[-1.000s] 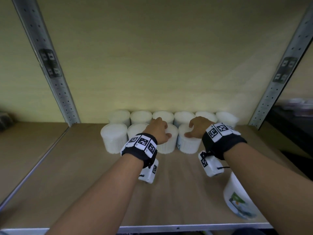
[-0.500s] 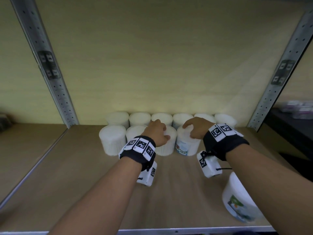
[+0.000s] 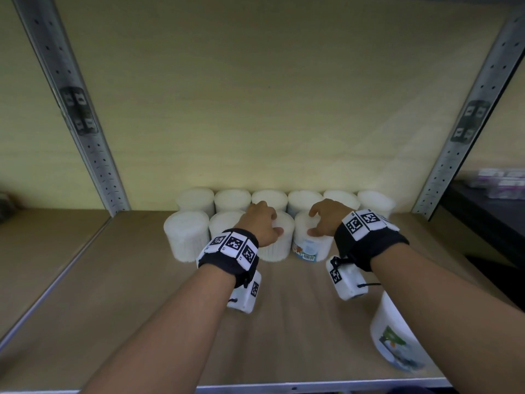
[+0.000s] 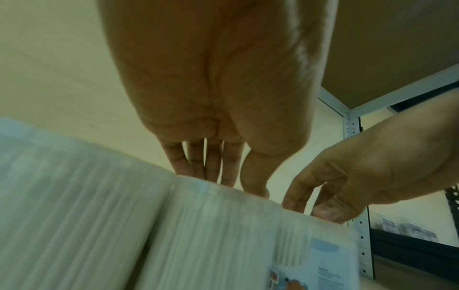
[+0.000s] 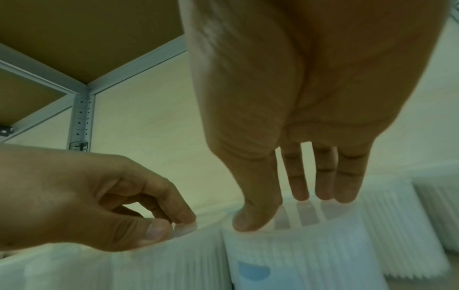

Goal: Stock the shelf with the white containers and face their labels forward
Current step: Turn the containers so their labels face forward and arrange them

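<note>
White ribbed containers stand at the back of the shelf (image 3: 85,294) in two rows. My left hand (image 3: 272,223) grips the top of the third front-row container (image 3: 277,247), thumb at its front rim; its side facing me is plain. My right hand (image 3: 314,223) grips the top of the container next to it (image 3: 321,245), whose blue label and barcode (image 3: 308,253) face front-left. The right wrist view shows my right thumb on that lid's front rim and the fingers (image 5: 323,188) on top. Another labelled white container (image 3: 397,336) lies tilted at the front right.
Perforated metal uprights (image 3: 85,132) (image 3: 466,129) frame the bay against a pale back wall. The back row (image 3: 233,199) holds several containers. Two more front-row containers (image 3: 186,234) stand left of my left hand. The shelf's metal front edge (image 3: 284,388) runs along the bottom.
The container under my right hand has turned: a second ago its plain ribbed side faced me, now its label and barcode show. My left hand has stayed on its container.
</note>
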A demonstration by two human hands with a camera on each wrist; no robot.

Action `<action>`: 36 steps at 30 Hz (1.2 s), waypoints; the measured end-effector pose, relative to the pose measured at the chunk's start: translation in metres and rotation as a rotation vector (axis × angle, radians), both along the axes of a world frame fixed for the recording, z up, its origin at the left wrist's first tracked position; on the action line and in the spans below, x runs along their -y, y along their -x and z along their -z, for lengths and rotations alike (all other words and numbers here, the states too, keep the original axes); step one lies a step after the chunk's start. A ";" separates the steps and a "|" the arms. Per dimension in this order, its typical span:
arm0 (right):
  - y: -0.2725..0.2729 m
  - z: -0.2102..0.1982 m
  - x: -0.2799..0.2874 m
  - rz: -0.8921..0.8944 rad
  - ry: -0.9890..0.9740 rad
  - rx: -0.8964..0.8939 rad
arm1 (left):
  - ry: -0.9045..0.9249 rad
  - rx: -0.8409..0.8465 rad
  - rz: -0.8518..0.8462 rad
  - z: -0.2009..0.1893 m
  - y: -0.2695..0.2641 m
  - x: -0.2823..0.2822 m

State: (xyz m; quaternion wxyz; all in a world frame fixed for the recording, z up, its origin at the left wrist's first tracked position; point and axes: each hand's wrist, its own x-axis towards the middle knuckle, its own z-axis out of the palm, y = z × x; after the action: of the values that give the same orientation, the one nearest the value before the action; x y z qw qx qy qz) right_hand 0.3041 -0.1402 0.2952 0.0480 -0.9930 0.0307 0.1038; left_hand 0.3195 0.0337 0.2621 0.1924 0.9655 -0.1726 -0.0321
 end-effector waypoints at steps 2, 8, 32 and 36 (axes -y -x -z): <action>-0.001 -0.001 0.003 -0.018 -0.027 -0.033 | 0.001 0.001 -0.001 0.000 0.000 0.000; 0.001 -0.006 0.008 -0.046 -0.103 -0.058 | 0.003 0.006 0.001 0.001 0.001 0.000; -0.005 -0.001 0.008 -0.071 -0.073 -0.038 | -0.004 0.010 -0.002 0.000 0.001 0.001; -0.006 -0.001 0.007 -0.035 -0.053 0.032 | 0.005 0.005 -0.001 0.000 0.001 0.001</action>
State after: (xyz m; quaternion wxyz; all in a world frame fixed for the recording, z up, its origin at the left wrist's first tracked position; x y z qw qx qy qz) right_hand 0.3097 -0.1475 0.2959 0.0729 -0.9933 0.0100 0.0893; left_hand 0.3181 0.0323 0.2624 0.1945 0.9652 -0.1726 -0.0293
